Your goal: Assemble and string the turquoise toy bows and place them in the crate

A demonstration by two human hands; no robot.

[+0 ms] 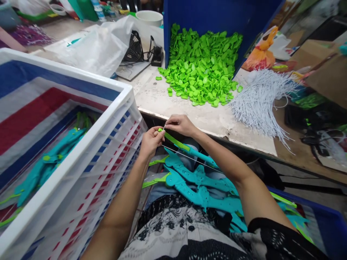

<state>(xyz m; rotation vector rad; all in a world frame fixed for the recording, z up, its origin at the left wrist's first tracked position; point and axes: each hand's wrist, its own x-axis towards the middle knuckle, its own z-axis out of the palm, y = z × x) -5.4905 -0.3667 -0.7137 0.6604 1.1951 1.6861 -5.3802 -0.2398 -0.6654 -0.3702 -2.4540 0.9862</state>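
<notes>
My left hand [150, 142] is closed in a pinch on a small bright green plastic piece [160, 130] at the tip of a toy bow's green limb. The fingers of my right hand [181, 124] pinch a thin white string [164, 127] right beside that piece. Several teal plastic toy bows [202, 198] with green ends lie across my lap, below both hands. A taut white bowstring [189, 158] runs over them towards my right forearm. Part of the held bow is hidden behind that forearm.
Loose green plastic pieces [200, 72] spill from a blue bin [217, 16] onto the worktable [151, 92]. A bundle of white strings [260, 97] lies to its right. At left stands a white crate [108, 85] holding bows. A blue container [322, 220] is at lower right.
</notes>
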